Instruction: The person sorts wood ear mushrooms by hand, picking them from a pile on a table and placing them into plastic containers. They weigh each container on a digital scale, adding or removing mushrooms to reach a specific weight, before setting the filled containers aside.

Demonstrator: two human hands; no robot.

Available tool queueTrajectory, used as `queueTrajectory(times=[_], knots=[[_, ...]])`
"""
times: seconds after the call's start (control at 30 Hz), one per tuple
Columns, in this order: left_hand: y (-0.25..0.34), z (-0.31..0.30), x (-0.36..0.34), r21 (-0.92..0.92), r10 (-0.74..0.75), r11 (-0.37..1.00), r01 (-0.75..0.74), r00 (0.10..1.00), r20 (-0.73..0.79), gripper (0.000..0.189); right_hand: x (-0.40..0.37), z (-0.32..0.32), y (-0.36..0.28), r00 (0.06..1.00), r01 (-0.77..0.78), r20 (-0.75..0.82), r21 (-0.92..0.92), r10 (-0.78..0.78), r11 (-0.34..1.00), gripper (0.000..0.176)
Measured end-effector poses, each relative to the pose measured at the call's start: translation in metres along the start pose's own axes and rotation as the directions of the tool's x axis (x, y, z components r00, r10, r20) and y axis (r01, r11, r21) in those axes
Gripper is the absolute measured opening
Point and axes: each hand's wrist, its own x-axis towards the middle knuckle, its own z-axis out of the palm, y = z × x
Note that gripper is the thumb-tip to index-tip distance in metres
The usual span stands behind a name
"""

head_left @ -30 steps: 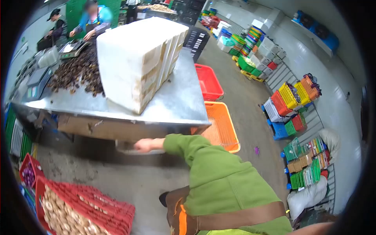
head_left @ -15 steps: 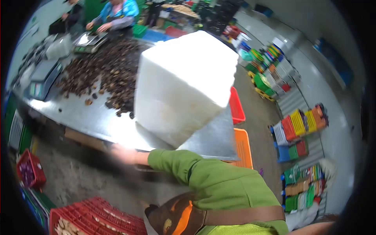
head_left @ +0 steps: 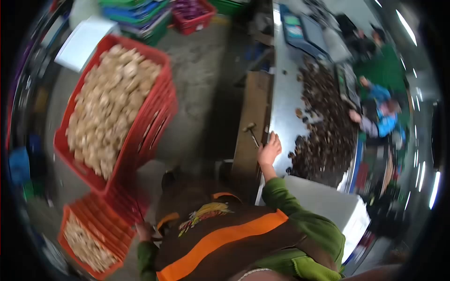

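My right hand (head_left: 269,151) is at the near edge of the metal table (head_left: 287,117), fingers stretched out and slightly apart. Beside its thumb side is a small tool (head_left: 251,130) with a brass-coloured head and dark handle; whether they touch is unclear. Low on the left, my left hand (head_left: 145,231) is closed and blurred, near a thin dark line that rises towards the red crates (head_left: 161,105). What it holds is too small to tell. Pale, rounded pieces (head_left: 112,103) fill the top red crate. An orange-red crate (head_left: 124,239) below holds more pale pieces.
Dark brown pieces (head_left: 328,136) are heaped on the table beside a scale (head_left: 304,33) and a white block-shaped container (head_left: 323,199). A co-worker in blue (head_left: 386,110) is across the table. Stacked green and blue crates (head_left: 140,16) stand at the top left.
The view has swung left and turned, bringing the filled crates and my left hand into sight. My right hand now shows clearly at the table edge. The white container appears lower right.
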Motion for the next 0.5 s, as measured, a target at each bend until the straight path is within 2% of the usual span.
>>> queueTrajectory(times=[0.03, 0.07, 0.1, 0.13, 0.23, 0.27, 0.3, 0.37, 0.4, 0.47, 0.5], knots=[[0.014, 0.001, 0.004, -0.098, -0.004, 0.995, 0.009, 0.999, 0.047, 0.012, 0.000, 0.004, 0.004, 1.000, 0.021, -0.003, 0.003, -0.021, 1.000, 0.078], [0.037, -0.020, -0.009, -0.092, -0.033, 0.996, 0.021, 0.991, -0.131, 0.010, -0.001, 0.005, 0.002, 0.998, 0.059, 0.011, 0.010, -0.059, 0.998, 0.079], [0.044, -0.033, -0.008, -0.099, -0.075, 0.993, 0.072, 0.997, -0.034, 0.010, 0.002, 0.003, -0.001, 0.999, 0.032, -0.016, 0.013, -0.032, 0.999, 0.080], [0.046, -0.079, -0.015, -0.108, -0.006, 0.994, 0.014, 0.997, 0.075, 0.014, 0.003, 0.007, -0.002, 0.998, 0.060, -0.013, 0.013, -0.060, 0.998, 0.080], [0.058, -0.035, -0.017, -0.059, -0.033, 0.997, 0.043, 0.985, 0.169, 0.018, 0.002, -0.008, -0.001, 1.000, 0.016, 0.003, -0.069, -0.016, 0.997, 0.084], [0.063, -0.004, -0.011, -0.151, -0.085, 0.984, 0.095, 0.994, 0.069, 0.018, 0.003, -0.014, -0.004, 0.999, -0.012, 0.034, -0.088, 0.015, 0.996, 0.085], [0.060, 0.008, -0.007, -0.167, -0.060, 0.983, 0.071, 0.996, 0.070, 0.018, 0.007, -0.020, -0.006, 0.997, -0.041, 0.061, -0.109, 0.047, 0.993, 0.085], [0.064, 0.024, 0.014, -0.474, -0.318, 0.787, 0.396, 0.918, 0.238, 0.018, 0.006, 0.004, 0.000, 1.000, 0.018, 0.024, -0.168, -0.015, 0.986, 0.086], [0.064, 0.008, 0.013, -0.479, -0.301, 0.789, 0.385, 0.921, 0.246, 0.018, 0.004, 0.003, -0.002, 0.999, 0.012, 0.046, -0.171, -0.004, 0.985, 0.087], [0.053, -0.057, -0.012, -0.259, -0.221, 0.935, 0.243, 0.969, 0.109, 0.016, 0.003, -0.009, -0.004, 0.997, -0.004, 0.069, -0.191, 0.017, 0.982, 0.088], [0.048, -0.059, -0.016, -0.259, -0.203, 0.939, 0.225, 0.973, 0.107, 0.016, 0.004, -0.016, -0.006, 0.997, -0.017, 0.073, -0.181, 0.030, 0.983, 0.089]])
